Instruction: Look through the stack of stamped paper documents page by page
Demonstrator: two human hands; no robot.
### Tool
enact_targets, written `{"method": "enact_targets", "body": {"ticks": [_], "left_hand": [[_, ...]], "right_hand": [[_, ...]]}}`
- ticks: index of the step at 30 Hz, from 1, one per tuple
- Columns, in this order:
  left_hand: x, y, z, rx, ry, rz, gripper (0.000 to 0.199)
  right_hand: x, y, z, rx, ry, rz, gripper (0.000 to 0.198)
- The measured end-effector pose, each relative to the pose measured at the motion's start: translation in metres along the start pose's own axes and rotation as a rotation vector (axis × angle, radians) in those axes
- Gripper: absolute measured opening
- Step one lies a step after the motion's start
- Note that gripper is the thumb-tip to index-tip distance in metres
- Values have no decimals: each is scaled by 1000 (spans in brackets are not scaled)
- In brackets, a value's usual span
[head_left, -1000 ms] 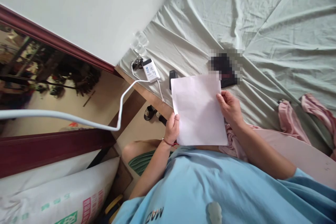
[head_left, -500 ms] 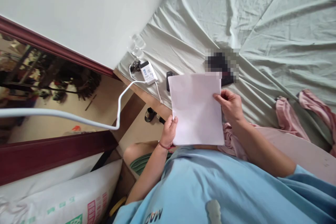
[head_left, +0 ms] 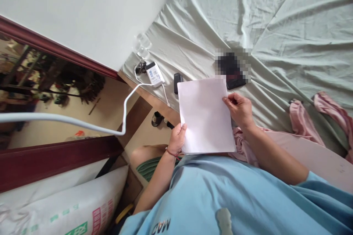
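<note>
In front of the light-blue cloth shirt [head_left: 204, 187], we see white rectangular paper [head_left: 205, 117] clasped at opposite edges by our nearly closed left hand [head_left: 177, 138] and right hand [head_left: 242, 111], apparently a steadying step, any next move calling for even grips.

Soft light, stretched edges (one pixelated patch [head_left: 233, 67])

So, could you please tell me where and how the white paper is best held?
I'd pinch the white paper by its two long edges, from either side, thumbs on the upper face: it looks thin and flat, so edges suit a pinch. The left hand grips low on one edge, the right hand higher on the other.
</note>
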State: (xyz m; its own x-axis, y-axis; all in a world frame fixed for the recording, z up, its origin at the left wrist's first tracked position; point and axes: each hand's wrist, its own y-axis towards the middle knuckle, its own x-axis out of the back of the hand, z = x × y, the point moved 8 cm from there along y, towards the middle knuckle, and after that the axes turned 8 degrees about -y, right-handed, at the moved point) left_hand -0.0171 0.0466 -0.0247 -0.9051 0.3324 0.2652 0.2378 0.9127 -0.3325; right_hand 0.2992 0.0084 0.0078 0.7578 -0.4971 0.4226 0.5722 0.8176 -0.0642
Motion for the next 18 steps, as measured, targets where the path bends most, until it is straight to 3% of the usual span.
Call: {"method": "enact_targets", "body": {"ticks": [7, 12, 14, 18], "left_hand": [[-2, -1, -4, 15, -36, -13, 68], [-6, 1, -4, 25, -119, -6, 71], [-7, 2, -3, 32, -157, -7, 71], [-6, 2, -3, 40, -141, -27, 71]], "right_hand": [[2, -2, -2, 5, 4, -55, 21], [9, -2, 8, 131, 32, -113, 18], [5, -1, 4, 100, 157, -59, 21], [-16, -4, 2, 0, 513, 218, 26]]}}
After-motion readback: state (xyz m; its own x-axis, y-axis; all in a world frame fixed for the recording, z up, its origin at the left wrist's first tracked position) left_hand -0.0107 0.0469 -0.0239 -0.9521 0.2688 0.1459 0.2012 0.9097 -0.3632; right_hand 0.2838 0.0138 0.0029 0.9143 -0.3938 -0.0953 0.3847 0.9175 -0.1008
